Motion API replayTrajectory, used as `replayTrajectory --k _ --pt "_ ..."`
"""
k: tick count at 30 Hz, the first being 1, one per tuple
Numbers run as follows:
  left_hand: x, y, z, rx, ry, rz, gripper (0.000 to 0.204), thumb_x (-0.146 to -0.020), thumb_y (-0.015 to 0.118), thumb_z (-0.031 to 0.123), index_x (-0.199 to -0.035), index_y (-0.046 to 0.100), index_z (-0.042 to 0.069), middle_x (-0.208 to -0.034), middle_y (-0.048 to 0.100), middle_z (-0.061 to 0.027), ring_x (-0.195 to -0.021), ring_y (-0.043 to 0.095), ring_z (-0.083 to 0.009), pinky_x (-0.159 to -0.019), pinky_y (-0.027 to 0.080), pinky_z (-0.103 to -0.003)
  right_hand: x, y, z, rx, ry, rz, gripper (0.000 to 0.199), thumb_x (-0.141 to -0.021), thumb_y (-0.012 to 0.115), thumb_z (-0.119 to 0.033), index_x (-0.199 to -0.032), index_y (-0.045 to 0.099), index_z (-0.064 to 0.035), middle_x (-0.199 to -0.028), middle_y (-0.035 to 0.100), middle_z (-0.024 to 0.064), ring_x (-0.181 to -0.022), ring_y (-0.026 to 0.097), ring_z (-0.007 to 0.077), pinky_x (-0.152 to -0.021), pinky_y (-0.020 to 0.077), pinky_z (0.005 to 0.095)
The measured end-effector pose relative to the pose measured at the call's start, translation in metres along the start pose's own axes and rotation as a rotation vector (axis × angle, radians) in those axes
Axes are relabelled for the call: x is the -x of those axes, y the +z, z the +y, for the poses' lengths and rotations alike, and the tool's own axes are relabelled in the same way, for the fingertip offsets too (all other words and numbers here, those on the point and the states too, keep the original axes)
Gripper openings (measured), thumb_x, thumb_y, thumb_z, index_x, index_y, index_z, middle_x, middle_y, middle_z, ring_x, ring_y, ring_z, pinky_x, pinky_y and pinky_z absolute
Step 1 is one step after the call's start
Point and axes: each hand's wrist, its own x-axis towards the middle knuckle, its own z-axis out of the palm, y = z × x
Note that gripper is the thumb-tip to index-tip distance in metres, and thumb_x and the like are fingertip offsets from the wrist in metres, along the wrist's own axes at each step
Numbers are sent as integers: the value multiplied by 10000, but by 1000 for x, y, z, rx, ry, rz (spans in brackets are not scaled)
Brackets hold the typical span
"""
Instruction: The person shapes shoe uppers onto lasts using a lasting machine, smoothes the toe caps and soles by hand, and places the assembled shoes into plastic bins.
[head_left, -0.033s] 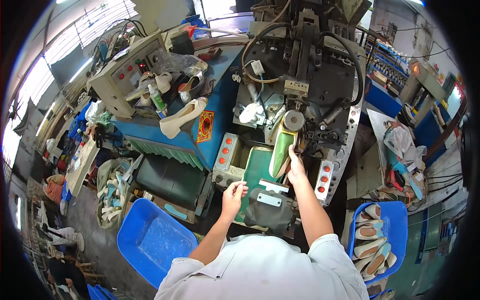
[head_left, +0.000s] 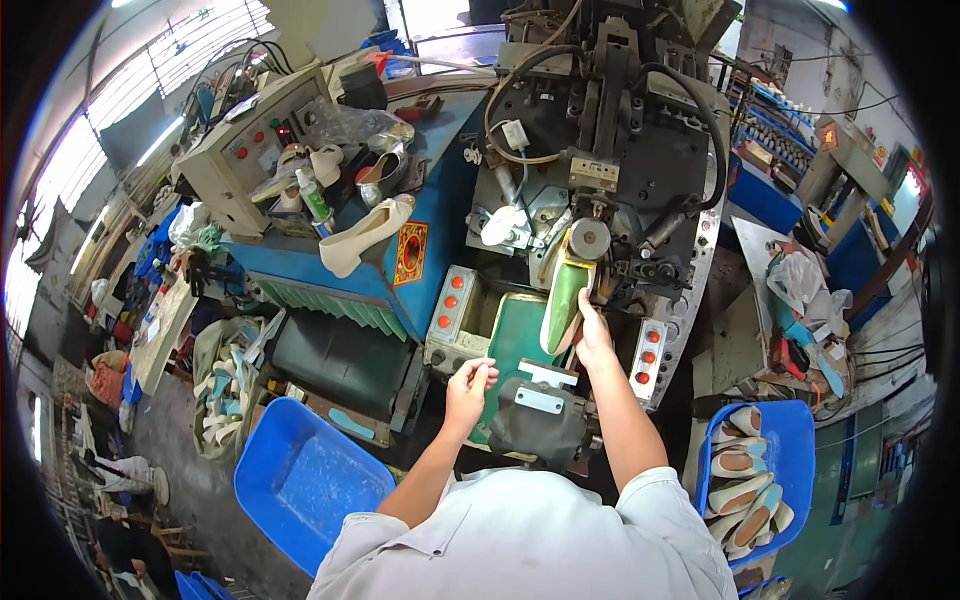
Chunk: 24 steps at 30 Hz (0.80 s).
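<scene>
A cream shoe on a green shoe last [head_left: 570,295] sits bottom up in the machine, its far end under a round metal press head [head_left: 589,240]. Wrapped around the shoe's right side near the heel is my right hand [head_left: 594,335]. My left hand [head_left: 467,388] hovers left of a dark padded machine part [head_left: 540,420], apart from the shoe. Its fingers are curled with the tips pressed together; whether anything is in them I cannot make out. Below the shoe lies a green panel [head_left: 520,330].
Red buttons line a control box [head_left: 453,300] at left and another [head_left: 650,355] at right. An open blue bin [head_left: 310,490] stands at lower left. The right blue bin [head_left: 795,440] holds several shoes. A cream shoe [head_left: 365,237] rests on the blue cabinet [head_left: 330,280].
My left hand's fingers have shifted very slightly up. My right hand and the shoe have stayed in place.
</scene>
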Motion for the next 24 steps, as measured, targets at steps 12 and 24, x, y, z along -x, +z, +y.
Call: replayTrajectory --k 12,24 --pt "-31 69 95 -245 152 -283 730 -1038 725 321 -1595 378 2 -1451 587 -217 -1329 602 -269 -1045 548 -394 162 30 -10 594 -257 147 446 -906 891 -376 -1046 729 15 -910 741 45 -778 656 90 -712 535 269" --pt "40 86 117 -32 477 -476 677 -1100 510 505 -1454 522 -73 -1314 674 -165 -1171 659 -213 -1013 523 -357 265 75 -63 791 -861 136 287 -906 816 -121 -1158 770 7 -1064 805 123 -906 776 187 -858 611 303"
